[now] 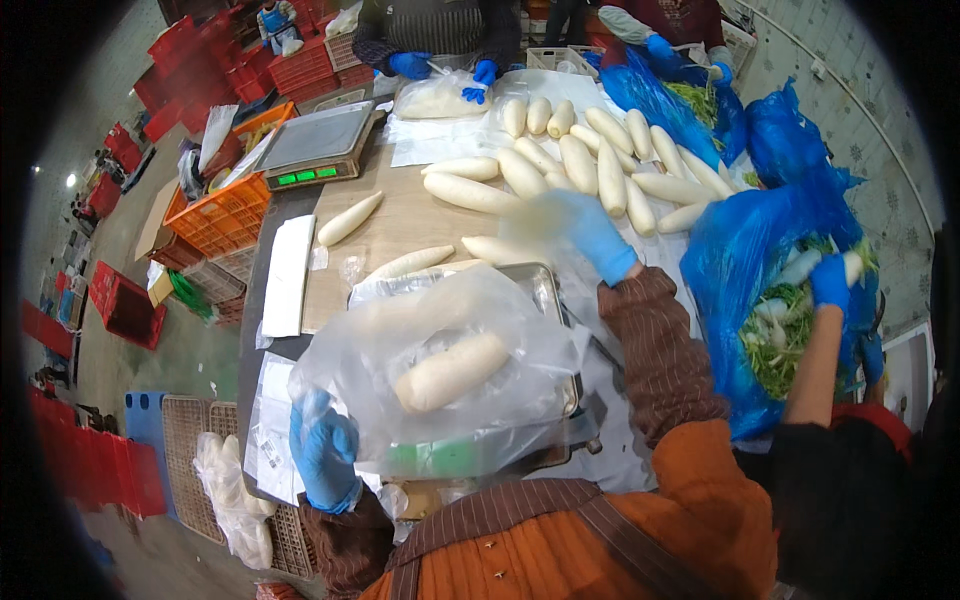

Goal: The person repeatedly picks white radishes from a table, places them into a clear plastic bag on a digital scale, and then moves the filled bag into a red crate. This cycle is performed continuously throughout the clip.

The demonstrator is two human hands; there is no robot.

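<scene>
My left hand (324, 454), in a blue glove, grips the near left edge of a clear plastic bag (345, 382). Inside the bag lies a white radish (454, 373), with a second pale radish shape behind it, dimmed by the film. Under the bag is a scale with a metal tray (556, 300); its green display shows through the plastic. My right hand (600, 236), also gloved, reaches over the table at the near side of a pile of white radishes (577, 161). A blur hides its fingers, so whether it holds a radish cannot be told.
A second scale (319, 142) and a loose radish (351, 218) are on the table's far left. Folded white bags (289, 277) lie along the left edge. Blue bags (727, 247) of radishes and greens crowd the right, where a co-worker's gloved hand (830, 281) works. Other co-workers stand opposite.
</scene>
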